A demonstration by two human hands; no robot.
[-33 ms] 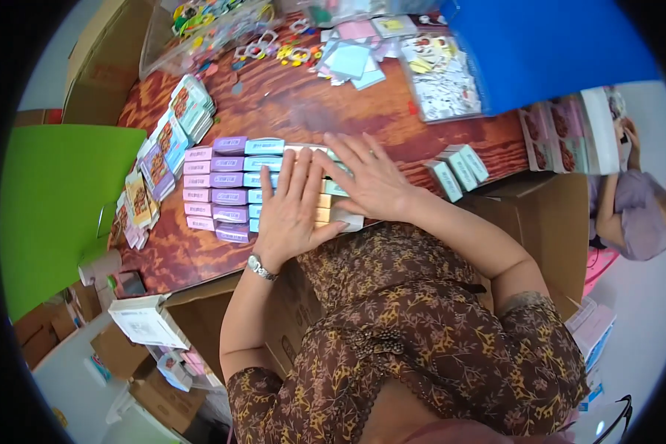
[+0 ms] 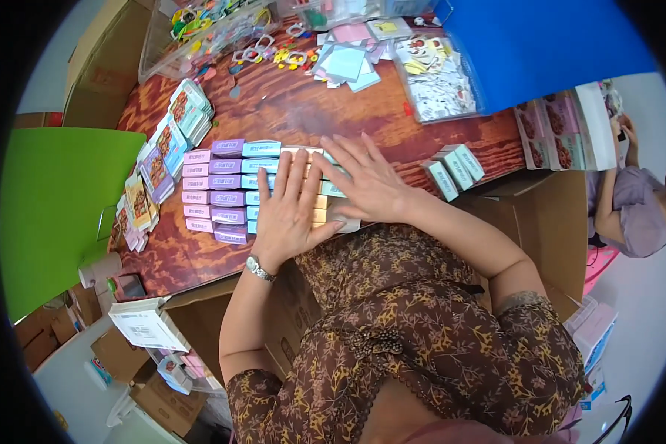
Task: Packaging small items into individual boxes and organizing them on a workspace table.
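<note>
Small cartons lie packed in a block on the wood-grain table, sorted by colour: a pink column (image 2: 197, 185) at the left, then purple cartons (image 2: 228, 182), light blue cartons (image 2: 261, 166), and yellow cartons (image 2: 320, 209) partly under my hands. My left hand (image 2: 290, 218) rests flat across the blue and yellow ones, its fingers stretched out and a watch on the wrist. Over the right end of the block, my right hand (image 2: 366, 181) lies with fingers spread, touching the left fingers. Green cartons (image 2: 335, 189) show in part beneath it.
Several pale green cartons (image 2: 455, 172) stand apart at the right. Printed cards (image 2: 155, 170) fan out at the left. Behind are a clear bin of small coloured pieces (image 2: 222, 37), square paper slips (image 2: 348, 63) and a bag of stickers (image 2: 440, 81). Another person (image 2: 633, 200) sits at far right.
</note>
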